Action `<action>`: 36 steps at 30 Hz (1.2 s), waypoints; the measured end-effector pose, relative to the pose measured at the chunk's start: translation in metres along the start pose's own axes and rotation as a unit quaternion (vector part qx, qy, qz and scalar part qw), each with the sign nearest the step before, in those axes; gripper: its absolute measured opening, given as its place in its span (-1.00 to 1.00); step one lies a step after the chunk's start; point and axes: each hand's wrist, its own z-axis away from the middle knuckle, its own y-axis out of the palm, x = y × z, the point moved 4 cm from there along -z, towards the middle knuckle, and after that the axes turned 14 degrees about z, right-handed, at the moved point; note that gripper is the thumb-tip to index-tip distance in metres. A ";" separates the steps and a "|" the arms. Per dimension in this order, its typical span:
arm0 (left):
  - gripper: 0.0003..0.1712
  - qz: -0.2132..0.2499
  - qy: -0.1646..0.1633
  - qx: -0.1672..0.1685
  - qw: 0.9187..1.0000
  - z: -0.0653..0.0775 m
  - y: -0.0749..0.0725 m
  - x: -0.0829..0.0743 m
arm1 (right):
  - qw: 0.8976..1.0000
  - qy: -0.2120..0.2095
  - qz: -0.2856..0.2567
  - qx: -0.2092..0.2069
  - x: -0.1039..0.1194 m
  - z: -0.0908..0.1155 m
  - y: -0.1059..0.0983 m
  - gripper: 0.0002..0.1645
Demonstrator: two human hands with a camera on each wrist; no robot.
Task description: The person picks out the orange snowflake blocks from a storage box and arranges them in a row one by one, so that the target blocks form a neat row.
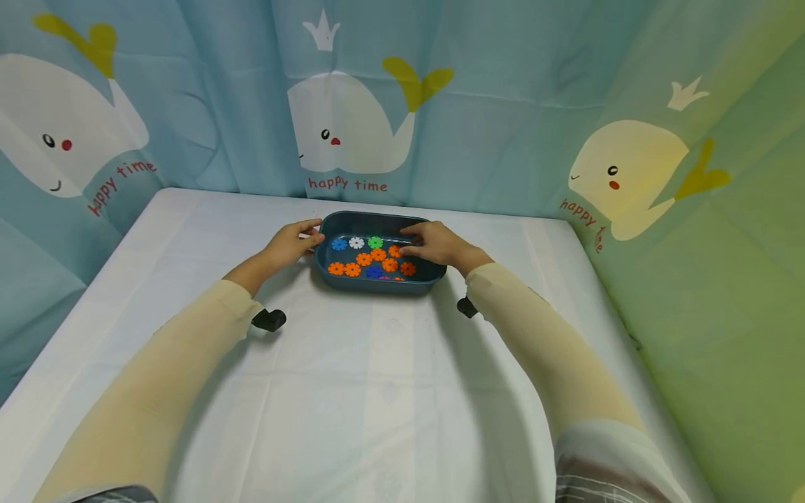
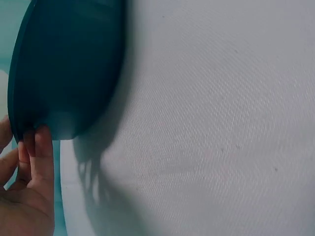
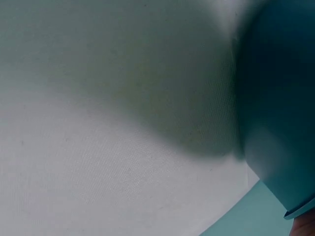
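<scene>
A dark blue-grey plastic basin stands near the far edge of the table. In it lie several snowflake-shaped plastic discs: many orange discs, two blue, a white disc, a green disc, and a pink one partly hidden by the near wall. My left hand grips the basin's left end at the rim; the left wrist view shows fingers against its outer wall. My right hand reaches over the right end, thumb and forefinger apart just above the orange discs. In the right wrist view that hand is almost wholly out of frame.
A white cloth covers the table. Behind it and along both sides hangs a blue-green curtain printed with whales. Black wrist mounts show beneath both sleeves.
</scene>
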 end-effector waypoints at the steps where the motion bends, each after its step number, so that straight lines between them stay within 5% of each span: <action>1: -0.35 0.007 -0.003 -0.002 1.000 0.000 0.000 0.000 | 1.000 0.000 0.001 0.001 0.000 0.000 0.000 -0.29; 6: -0.35 0.071 -0.030 -0.014 0.997 0.000 0.001 0.004 | 1.000 -0.004 -0.004 0.002 0.000 -0.004 0.000 -0.33; 13: -0.36 0.175 -0.088 -0.029 0.980 0.002 0.001 0.011 | 1.000 0.001 -0.029 0.006 -0.002 -0.013 0.002 -0.37; 27: -0.36 0.257 -0.152 -0.044 0.953 0.002 0.001 0.013 | 0.997 0.017 -0.068 0.023 -0.001 -0.023 0.001 -0.43; 36: -0.36 0.269 -0.154 -0.050 0.949 0.001 0.001 0.015 | 0.997 0.027 -0.060 0.032 -0.002 -0.030 0.004 -0.46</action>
